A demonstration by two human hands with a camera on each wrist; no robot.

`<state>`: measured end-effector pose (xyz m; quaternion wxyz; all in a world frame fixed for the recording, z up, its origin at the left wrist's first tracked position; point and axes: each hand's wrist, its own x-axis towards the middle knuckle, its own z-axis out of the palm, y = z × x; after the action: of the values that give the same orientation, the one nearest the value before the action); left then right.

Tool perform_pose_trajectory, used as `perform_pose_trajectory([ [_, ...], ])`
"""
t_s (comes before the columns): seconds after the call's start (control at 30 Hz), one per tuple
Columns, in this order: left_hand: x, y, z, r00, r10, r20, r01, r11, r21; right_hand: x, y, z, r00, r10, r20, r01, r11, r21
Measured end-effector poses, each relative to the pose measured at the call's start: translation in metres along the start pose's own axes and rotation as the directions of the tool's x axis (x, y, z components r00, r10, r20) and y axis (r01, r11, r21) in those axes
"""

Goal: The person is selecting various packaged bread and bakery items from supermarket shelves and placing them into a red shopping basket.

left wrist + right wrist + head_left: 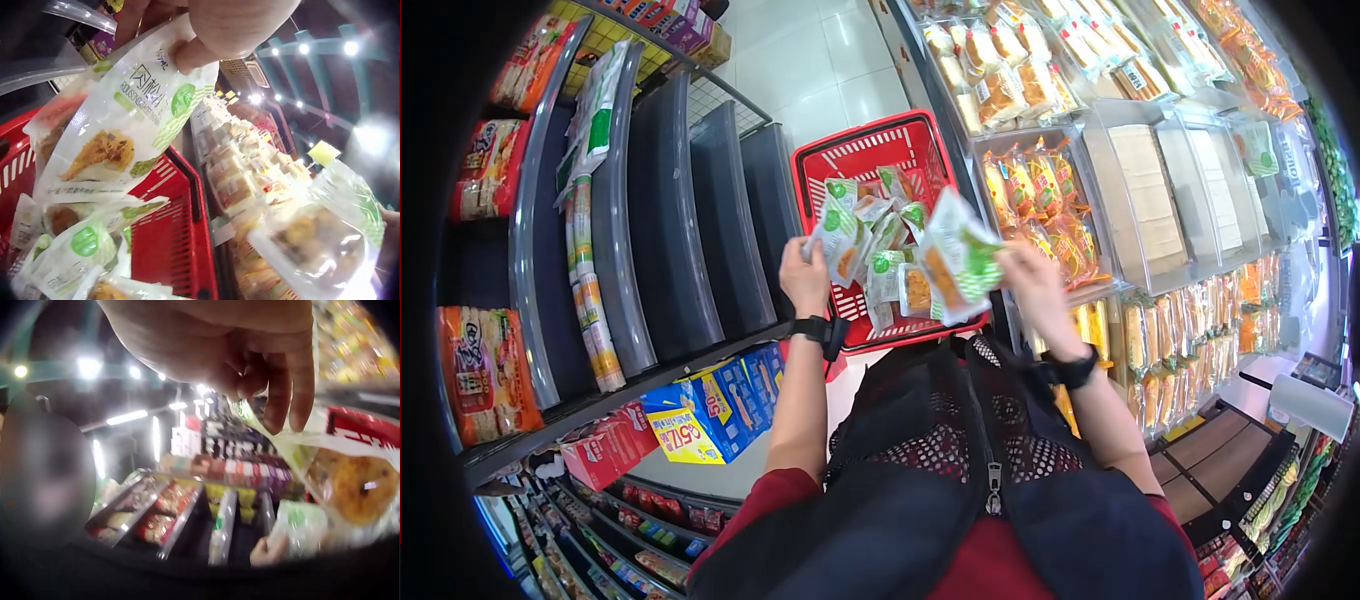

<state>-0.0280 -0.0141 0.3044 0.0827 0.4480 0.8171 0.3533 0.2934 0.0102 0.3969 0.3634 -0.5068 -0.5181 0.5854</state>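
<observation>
A red shopping basket point(874, 133) holds several white-and-green bags of bread point(887, 262). At its left side, my left hand point(804, 284) pinches the top of a bread bag point(125, 119), thumb across the printed front, over the other bags. My right hand point(1034, 288) grips another bread bag point(956, 262) by its upper corner, above the basket's right side; it is blurred in the head view. The right wrist view shows that bag's clear underside with a round golden bun point(362, 489) inside, hanging below my fingers point(301, 387).
To the right stands a display of wrapped breads point(1040, 195), with a bare bin point(1135, 185) among its trays. Dark sloped shelves point(662, 210) run along the left, with bagged goods point(485, 375) at their far end. Blue and yellow boxes point(710, 405) sit below them.
</observation>
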Motion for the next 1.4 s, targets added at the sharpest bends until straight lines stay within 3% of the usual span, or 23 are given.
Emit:
perform_pose_trajectory([
  [0.17,-0.026,-0.030,0.019,0.992,0.014,0.128,-0.019,0.999,0.038,0.023,0.093,0.077,0.969,0.158,0.187,-0.067,0.906,-0.419],
  [0.27,-0.038,-0.049,0.028,0.960,-0.029,0.278,0.015,0.998,0.054,0.038,0.161,0.085,0.890,0.186,0.416,0.025,0.892,-0.451],
  [0.3,-0.042,-0.058,0.037,0.942,-0.013,0.336,-0.007,0.998,0.056,0.040,0.155,0.083,0.874,0.254,0.415,-0.023,0.873,-0.487],
  [0.33,-0.042,-0.064,0.042,0.914,0.014,0.405,-0.043,0.997,0.063,0.041,0.148,0.080,0.861,0.191,0.471,0.088,0.857,-0.508],
  [0.37,-0.042,-0.063,0.046,0.902,0.047,0.429,-0.067,0.997,0.031,0.047,0.125,0.071,0.790,0.339,0.510,-0.018,0.845,-0.534],
  [0.43,-0.043,-0.069,0.053,0.888,0.057,0.457,-0.056,0.998,-0.015,0.056,0.097,0.045,0.795,0.291,0.532,-0.019,0.889,-0.458],
  [0.47,-0.045,-0.072,0.057,0.885,0.033,0.465,-0.023,0.999,-0.029,0.060,0.077,0.031,0.780,0.366,0.508,-0.201,0.915,-0.351],
  [0.53,-0.044,-0.059,0.065,0.932,0.135,0.336,-0.119,0.991,-0.069,0.069,0.045,-0.012,0.878,0.233,0.419,-0.086,0.937,-0.340],
  [0.6,-0.031,-0.046,0.065,0.948,0.012,0.319,0.065,0.971,-0.231,0.079,-0.020,-0.084,0.970,-0.052,0.238,0.137,0.925,-0.355],
  [0.63,-0.028,-0.046,0.061,0.953,0.025,0.302,0.045,0.974,-0.223,0.086,-0.020,-0.109,0.979,-0.120,0.163,0.154,0.964,-0.217],
  [0.67,-0.025,-0.044,0.061,0.958,0.038,0.285,0.026,0.976,-0.215,0.083,-0.035,-0.120,0.978,-0.159,0.136,0.198,0.912,-0.358],
  [0.7,-0.013,-0.045,0.065,0.973,0.081,0.218,-0.024,0.968,-0.251,0.087,-0.074,-0.175,0.981,-0.117,-0.154,0.084,0.975,-0.206],
  [0.8,-0.002,-0.041,0.057,0.971,0.107,0.214,-0.071,0.983,-0.170,0.100,-0.096,-0.256,0.897,-0.240,-0.370,0.051,0.890,-0.453],
  [0.83,-0.002,-0.017,0.047,0.969,0.045,0.243,0.011,0.975,-0.224,0.112,-0.100,-0.298,0.829,-0.276,-0.486,0.041,0.897,-0.440],
  [0.9,0.000,-0.020,0.050,0.967,0.160,0.198,-0.141,0.984,-0.110,0.138,-0.100,-0.415,0.682,-0.545,-0.488,-0.155,0.545,-0.824],
  [0.93,-0.002,-0.016,0.049,0.958,0.233,0.167,-0.231,0.972,-0.028,0.139,-0.113,-0.429,0.615,-0.590,-0.523,-0.304,0.435,-0.848],
  [0.97,-0.003,-0.009,0.053,0.967,0.170,0.189,-0.158,0.985,-0.072,0.153,-0.098,-0.463,0.626,-0.595,-0.503,-0.271,0.439,-0.856],
  [1.0,-0.009,-0.013,0.042,0.961,0.156,0.229,-0.159,0.987,-0.009,0.163,-0.105,-0.494,0.604,-0.575,-0.552,-0.402,0.379,-0.834],
  [1.17,-0.029,0.014,0.023,0.958,0.058,0.280,-0.084,0.993,0.080,0.209,-0.091,-0.556,0.548,-0.540,-0.639,-0.482,0.421,-0.768],
  [1.2,-0.033,0.016,0.020,0.959,0.068,0.274,-0.115,0.980,0.161,0.220,-0.086,-0.573,0.451,-0.552,-0.701,-0.527,0.469,-0.709],
  [1.27,-0.041,0.024,0.019,0.962,0.005,0.274,-0.055,0.984,0.172,0.234,-0.076,-0.589,0.465,-0.501,-0.730,-0.595,0.433,-0.677],
  [1.33,-0.053,0.020,0.015,0.966,0.018,0.260,-0.078,0.972,0.222,0.246,-0.065,-0.595,0.335,-0.414,-0.846,-0.744,0.435,-0.507],
  [1.4,-0.060,0.023,0.018,0.965,-0.012,0.264,-0.055,0.968,0.244,0.255,-0.058,-0.607,0.314,-0.304,-0.899,-0.791,0.441,-0.425],
])
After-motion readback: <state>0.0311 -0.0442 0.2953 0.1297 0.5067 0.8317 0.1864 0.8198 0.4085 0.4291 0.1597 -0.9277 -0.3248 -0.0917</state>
